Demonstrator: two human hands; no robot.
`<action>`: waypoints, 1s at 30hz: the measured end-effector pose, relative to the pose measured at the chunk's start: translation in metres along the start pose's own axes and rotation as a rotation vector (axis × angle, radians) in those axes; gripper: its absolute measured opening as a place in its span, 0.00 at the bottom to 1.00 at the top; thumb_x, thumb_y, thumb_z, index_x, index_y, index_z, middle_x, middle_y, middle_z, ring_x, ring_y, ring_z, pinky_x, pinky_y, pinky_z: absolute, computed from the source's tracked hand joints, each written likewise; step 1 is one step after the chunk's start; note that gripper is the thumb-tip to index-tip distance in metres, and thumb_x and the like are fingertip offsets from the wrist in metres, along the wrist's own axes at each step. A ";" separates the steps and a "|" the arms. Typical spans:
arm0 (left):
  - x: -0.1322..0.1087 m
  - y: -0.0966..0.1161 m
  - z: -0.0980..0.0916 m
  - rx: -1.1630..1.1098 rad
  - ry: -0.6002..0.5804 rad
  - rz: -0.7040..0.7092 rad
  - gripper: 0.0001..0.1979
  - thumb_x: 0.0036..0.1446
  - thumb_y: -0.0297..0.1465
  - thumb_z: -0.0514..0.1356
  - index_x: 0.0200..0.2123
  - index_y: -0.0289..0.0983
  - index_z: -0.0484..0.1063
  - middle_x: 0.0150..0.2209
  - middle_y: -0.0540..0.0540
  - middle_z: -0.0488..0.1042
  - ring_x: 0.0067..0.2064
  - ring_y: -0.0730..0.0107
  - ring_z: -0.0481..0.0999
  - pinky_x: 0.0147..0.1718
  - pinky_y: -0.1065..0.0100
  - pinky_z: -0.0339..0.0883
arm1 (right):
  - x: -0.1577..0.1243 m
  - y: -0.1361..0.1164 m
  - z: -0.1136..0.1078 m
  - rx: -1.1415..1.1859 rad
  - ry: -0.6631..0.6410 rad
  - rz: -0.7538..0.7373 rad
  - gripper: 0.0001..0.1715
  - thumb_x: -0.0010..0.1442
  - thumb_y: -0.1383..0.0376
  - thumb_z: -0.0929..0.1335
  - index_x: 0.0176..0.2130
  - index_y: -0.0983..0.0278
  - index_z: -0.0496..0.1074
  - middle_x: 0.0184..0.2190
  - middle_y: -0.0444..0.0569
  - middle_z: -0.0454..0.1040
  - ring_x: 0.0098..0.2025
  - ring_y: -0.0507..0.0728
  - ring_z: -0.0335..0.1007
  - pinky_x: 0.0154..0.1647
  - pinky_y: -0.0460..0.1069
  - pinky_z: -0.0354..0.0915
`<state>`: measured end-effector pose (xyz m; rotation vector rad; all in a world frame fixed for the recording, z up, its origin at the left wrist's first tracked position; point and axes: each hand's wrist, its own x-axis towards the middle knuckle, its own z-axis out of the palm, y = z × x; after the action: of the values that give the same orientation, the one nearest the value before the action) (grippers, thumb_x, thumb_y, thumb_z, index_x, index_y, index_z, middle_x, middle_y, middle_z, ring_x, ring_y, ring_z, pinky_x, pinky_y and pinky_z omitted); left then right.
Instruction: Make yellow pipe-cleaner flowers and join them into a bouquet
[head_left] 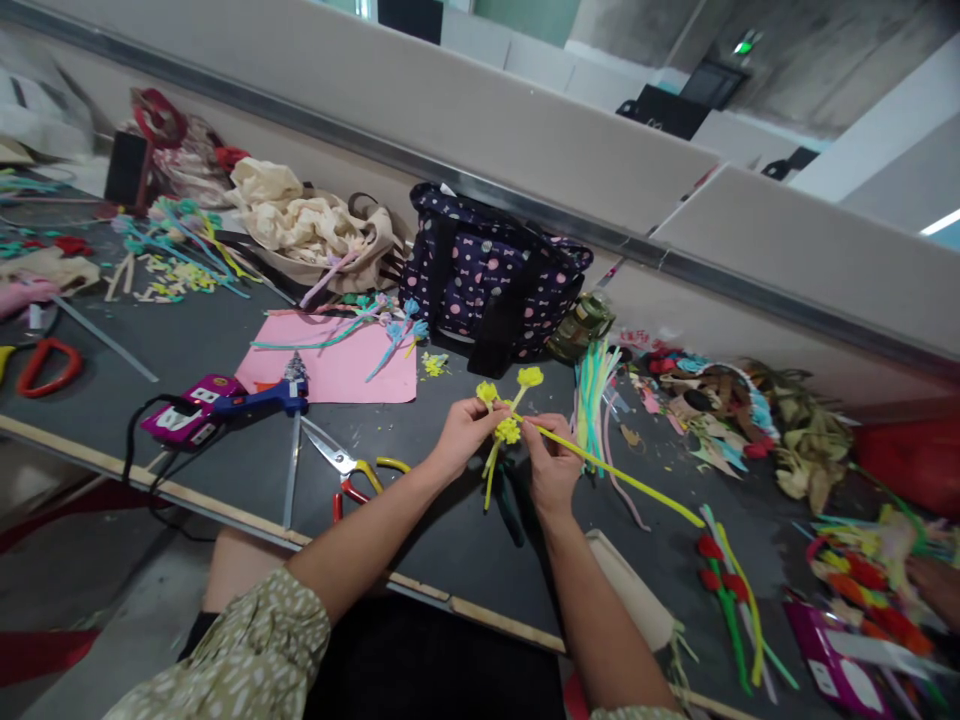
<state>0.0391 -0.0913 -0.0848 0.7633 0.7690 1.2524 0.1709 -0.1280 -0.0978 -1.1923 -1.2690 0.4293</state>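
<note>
Yellow pipe-cleaner flowers (pixel 508 431) are held up over the bench (pixel 465 562), pinched between the fingertips of both hands, which are close together. The left hand (pixel 461 440) grips near the blooms, probably to steady the short stems, while the right hand (pixel 553 467) pinches a long yellow pipe cleaner (pixel 637 483) near its inner end, leaving the rest trailing rightward. Scissors (pixel 341 461) lie beside the left forearm, seemingly for easy reach; farther left, a blue glue gun (pixel 259 399) overlaps a pink sheet (pixel 379 375), which perhaps shields the surface.
</note>
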 end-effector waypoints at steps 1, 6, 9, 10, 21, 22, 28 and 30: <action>0.000 0.001 0.000 -0.005 -0.004 -0.014 0.15 0.34 0.36 0.74 0.24 0.32 0.79 0.26 0.46 0.78 0.26 0.75 0.71 0.30 0.72 0.63 | 0.000 0.000 0.000 0.001 0.001 -0.004 0.05 0.58 0.63 0.71 0.33 0.62 0.76 0.33 0.45 0.69 0.39 0.56 0.67 0.43 0.52 0.63; -0.001 0.005 -0.001 0.013 -0.045 -0.049 0.15 0.35 0.36 0.74 0.27 0.32 0.80 0.27 0.45 0.79 0.28 0.73 0.72 0.32 0.71 0.65 | 0.000 0.002 0.001 0.037 0.006 0.029 0.07 0.58 0.61 0.70 0.33 0.63 0.75 0.33 0.45 0.70 0.38 0.55 0.67 0.43 0.52 0.64; 0.000 0.004 -0.003 0.024 -0.058 -0.047 0.15 0.35 0.35 0.74 0.27 0.32 0.80 0.28 0.45 0.79 0.28 0.72 0.73 0.33 0.70 0.66 | 0.000 0.002 0.002 0.071 0.021 0.045 0.07 0.57 0.61 0.71 0.32 0.63 0.74 0.32 0.45 0.70 0.37 0.55 0.67 0.42 0.52 0.64; 0.001 0.003 -0.003 0.026 -0.048 -0.044 0.15 0.34 0.34 0.74 0.27 0.32 0.79 0.27 0.45 0.79 0.27 0.72 0.73 0.32 0.70 0.66 | 0.000 0.001 0.002 0.070 0.022 0.044 0.07 0.57 0.61 0.71 0.32 0.63 0.74 0.32 0.45 0.70 0.37 0.55 0.68 0.41 0.52 0.64; 0.000 -0.003 -0.006 0.201 0.053 0.094 0.11 0.40 0.33 0.70 0.28 0.32 0.78 0.22 0.49 0.75 0.23 0.74 0.71 0.27 0.71 0.65 | 0.003 -0.009 -0.002 -0.245 0.009 -0.215 0.04 0.60 0.64 0.69 0.36 0.61 0.75 0.33 0.47 0.73 0.39 0.57 0.69 0.44 0.55 0.65; 0.001 -0.003 -0.007 0.224 0.066 0.115 0.11 0.40 0.32 0.70 0.28 0.32 0.78 0.24 0.48 0.76 0.24 0.74 0.72 0.28 0.71 0.66 | 0.005 -0.008 -0.004 -0.265 0.012 -0.259 0.04 0.59 0.65 0.69 0.37 0.61 0.75 0.34 0.47 0.74 0.39 0.57 0.69 0.45 0.55 0.65; 0.007 -0.001 -0.013 0.317 0.106 0.186 0.11 0.41 0.32 0.69 0.30 0.33 0.79 0.28 0.47 0.79 0.29 0.72 0.74 0.32 0.71 0.66 | 0.007 -0.004 -0.011 -0.320 0.007 -0.398 0.03 0.59 0.66 0.69 0.35 0.59 0.76 0.30 0.46 0.77 0.35 0.58 0.72 0.43 0.57 0.66; 0.008 -0.002 -0.014 0.346 0.090 0.195 0.11 0.42 0.33 0.69 0.30 0.33 0.79 0.29 0.46 0.79 0.29 0.71 0.74 0.33 0.70 0.66 | 0.007 -0.004 -0.012 -0.324 0.007 -0.429 0.04 0.59 0.66 0.69 0.36 0.58 0.76 0.31 0.46 0.78 0.35 0.58 0.73 0.43 0.58 0.66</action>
<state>0.0298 -0.0829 -0.0942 1.0885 1.0199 1.3514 0.1823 -0.1293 -0.0890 -1.1407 -1.5809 -0.0996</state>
